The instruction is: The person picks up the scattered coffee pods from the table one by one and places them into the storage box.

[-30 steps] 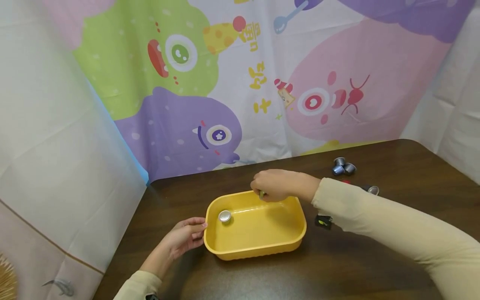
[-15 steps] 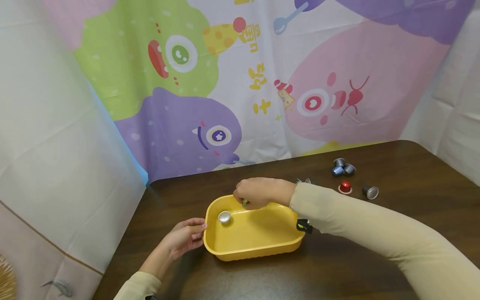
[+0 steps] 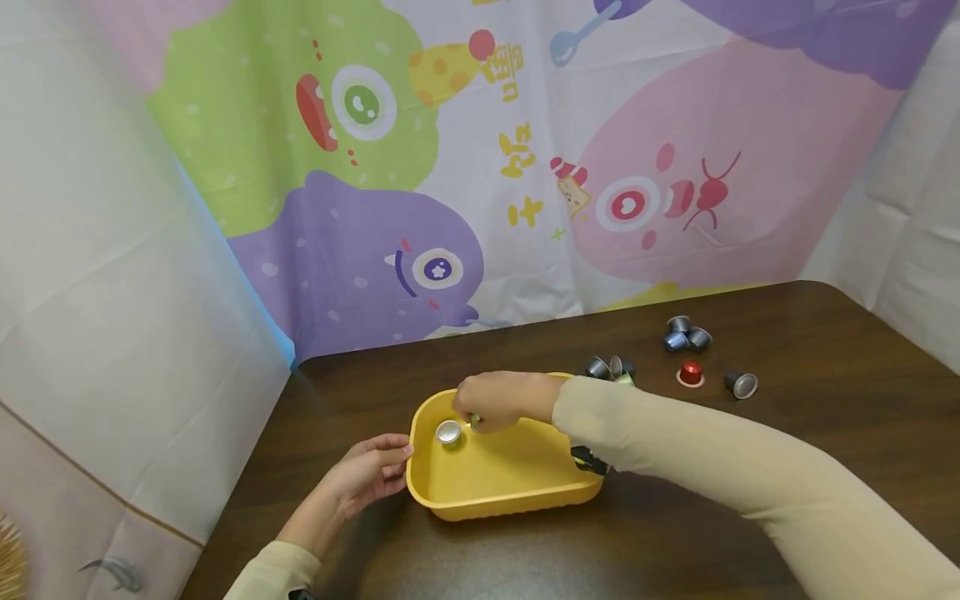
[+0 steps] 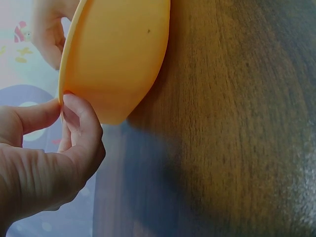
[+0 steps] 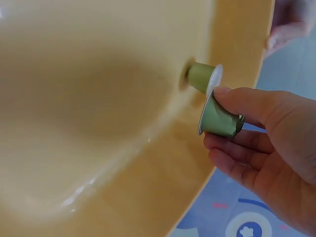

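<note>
My left hand (image 3: pixel 369 475) pinches the left rim of a yellow plastic basin (image 3: pixel 517 502) between thumb and fingers; the left wrist view shows this grip on the basin's wall (image 4: pixel 116 54) closely. Over the basin's far left part, my right hand (image 3: pixel 498 402) holds a green coffee capsule (image 5: pixel 220 117) by thumb and fingertips, its foil rim facing the basin's inside. Another green coffee capsule (image 5: pixel 201 77) sits in the basin close beside it, its silver lid (image 3: pixel 448 432) facing up in the head view. In that view the held capsule is mostly hidden by the fingers.
On the dark wooden table (image 3: pixel 675 517), a red capsule (image 3: pixel 691 373) and a black capsule (image 3: pixel 741 384) lie to the right. Blue and grey capsules (image 3: pixel 686 335) cluster behind them. Several more capsules (image 3: pixel 611 367) lie just behind the basin, partly hidden by the right sleeve. A printed curtain (image 3: pixel 450 167) hangs behind.
My right hand has moved left and lower over the basin with the green capsule, toward the capsule inside. The sleeve has uncovered capsules on the table. My left hand stays at the rim.
</note>
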`<state>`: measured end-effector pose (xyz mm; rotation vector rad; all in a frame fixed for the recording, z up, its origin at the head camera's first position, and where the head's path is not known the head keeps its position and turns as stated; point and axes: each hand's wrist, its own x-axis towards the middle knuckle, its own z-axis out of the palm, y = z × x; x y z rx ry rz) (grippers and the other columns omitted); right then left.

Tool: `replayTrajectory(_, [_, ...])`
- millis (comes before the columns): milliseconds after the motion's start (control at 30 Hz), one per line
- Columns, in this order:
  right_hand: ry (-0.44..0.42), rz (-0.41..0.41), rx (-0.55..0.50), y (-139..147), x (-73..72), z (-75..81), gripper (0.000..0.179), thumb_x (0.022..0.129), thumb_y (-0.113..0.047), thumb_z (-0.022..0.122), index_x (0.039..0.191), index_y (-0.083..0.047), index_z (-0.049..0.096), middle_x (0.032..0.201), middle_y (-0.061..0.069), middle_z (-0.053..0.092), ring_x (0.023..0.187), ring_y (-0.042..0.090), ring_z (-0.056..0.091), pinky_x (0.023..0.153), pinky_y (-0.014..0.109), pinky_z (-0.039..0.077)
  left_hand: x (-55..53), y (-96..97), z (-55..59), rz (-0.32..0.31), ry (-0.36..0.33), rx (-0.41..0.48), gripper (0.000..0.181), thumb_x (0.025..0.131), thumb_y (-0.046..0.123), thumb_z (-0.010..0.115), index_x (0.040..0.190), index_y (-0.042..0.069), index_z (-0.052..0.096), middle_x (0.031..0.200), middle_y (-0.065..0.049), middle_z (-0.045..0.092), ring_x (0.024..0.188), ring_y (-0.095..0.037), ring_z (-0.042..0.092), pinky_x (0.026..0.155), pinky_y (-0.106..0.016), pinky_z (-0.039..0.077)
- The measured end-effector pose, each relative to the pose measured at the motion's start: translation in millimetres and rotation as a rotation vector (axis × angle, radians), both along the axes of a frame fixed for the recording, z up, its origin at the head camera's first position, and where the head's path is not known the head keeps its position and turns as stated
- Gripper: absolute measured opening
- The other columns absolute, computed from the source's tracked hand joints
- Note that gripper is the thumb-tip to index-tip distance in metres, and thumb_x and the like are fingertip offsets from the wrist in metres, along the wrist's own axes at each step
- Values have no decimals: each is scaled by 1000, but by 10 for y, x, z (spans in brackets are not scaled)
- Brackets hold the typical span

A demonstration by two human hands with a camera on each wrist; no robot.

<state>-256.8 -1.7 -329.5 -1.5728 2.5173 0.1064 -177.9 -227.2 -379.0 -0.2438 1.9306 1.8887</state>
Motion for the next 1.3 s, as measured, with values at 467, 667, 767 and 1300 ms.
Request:
replayTrajectory(467, [73, -13, 135, -155, -23, -160, 9, 88, -10, 67, 97, -10, 68, 99, 2, 70, 91, 14, 62, 77, 21, 50, -15, -23, 9, -2, 2, -26, 29, 99, 12, 54, 124, -1, 47, 88, 4, 62, 77, -7, 59, 73, -22, 54])
replayTrajectory(667, [79, -8, 165, -191, -26, -174, 12, 90, -13, 67, 102, -10, 68, 103, 1, 71, 97, 15, 64, 83, 21, 51, 1, -15, 0, -2, 11, -1, 21, 99, 11, 54, 117, 2, 51, 84, 6, 62, 74, -5, 59, 71, -22, 54])
replayTrajectory(767, [64, -32, 175, -207, -21, -174, 12, 91, -14, 66, 103, -11, 68, 104, 1, 70, 98, 14, 64, 83, 21, 51, 10, -9, -2, 0, 12, 3, 21, 99, 10, 54, 117, 2, 51, 83, 6, 62, 74, -5, 59, 71, -22, 54])
replayTrajectory(1300, [60, -42, 163, -256, -42, -197, 11, 89, -10, 65, 100, -11, 69, 102, 1, 71, 91, 13, 64, 78, 20, 51, 13, -16, -3, -8, 12, 14, 20, 98, 11, 55, 116, 3, 52, 84, 5, 63, 75, -6, 59, 71, -22, 54])
